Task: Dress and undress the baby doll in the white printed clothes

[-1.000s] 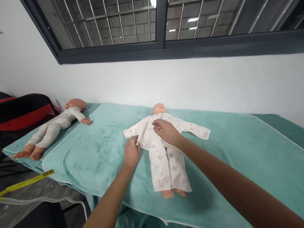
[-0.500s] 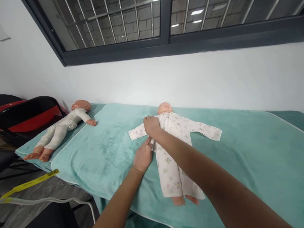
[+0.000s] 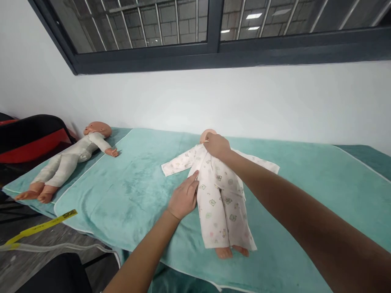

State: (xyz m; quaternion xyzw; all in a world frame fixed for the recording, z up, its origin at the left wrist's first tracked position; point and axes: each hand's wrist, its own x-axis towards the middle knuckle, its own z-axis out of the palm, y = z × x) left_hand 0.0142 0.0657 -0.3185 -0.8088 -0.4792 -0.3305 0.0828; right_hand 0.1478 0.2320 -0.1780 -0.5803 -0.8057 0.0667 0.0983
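Observation:
A baby doll (image 3: 221, 195) in a white printed sleepsuit lies on its back on the teal blanket (image 3: 128, 191), feet toward me. My right hand (image 3: 216, 145) is closed at the doll's neck, pinching the collar of the suit and hiding most of the head. My left hand (image 3: 184, 197) rests with fingers stretched flat against the doll's side at the waist, on the edge of the suit's top.
A second doll (image 3: 70, 158) in a plain cream suit lies at the left end of the padded table. A black and red bag (image 3: 29, 140) sits beyond it. A yellow tape (image 3: 39, 228) and a pale hose (image 3: 61, 246) lie on the floor. A white wall runs behind.
My right hand moved from the doll's left shoulder across to the collar at the neck. My left hand stayed at the doll's side, fingers now laid flat.

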